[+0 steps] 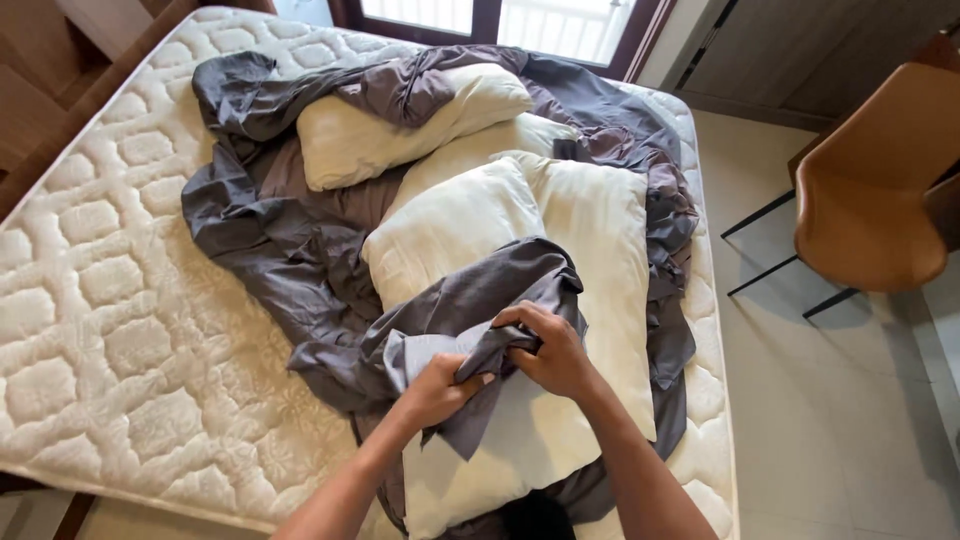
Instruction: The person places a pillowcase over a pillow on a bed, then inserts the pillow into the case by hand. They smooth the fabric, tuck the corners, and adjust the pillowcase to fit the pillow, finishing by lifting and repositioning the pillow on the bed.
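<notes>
My left hand (437,388) and my right hand (552,352) both clutch a bunched piece of grey cloth (470,300), likely a pillowcase, close together at the near end of the bed. Under the cloth lies a cream pillow (590,250) pointing toward me. A second cream pillow (440,230) sits beside it on the left, and a third (385,130) lies farther back. A crumpled grey sheet (270,220) spreads beneath and around the pillows on the bare white quilted mattress (110,280).
A brown chair (870,190) with black legs stands on the tiled floor (820,400) right of the bed. A window with a dark frame (500,20) is beyond the bed's far end. Wooden furniture (40,70) borders the mattress at upper left.
</notes>
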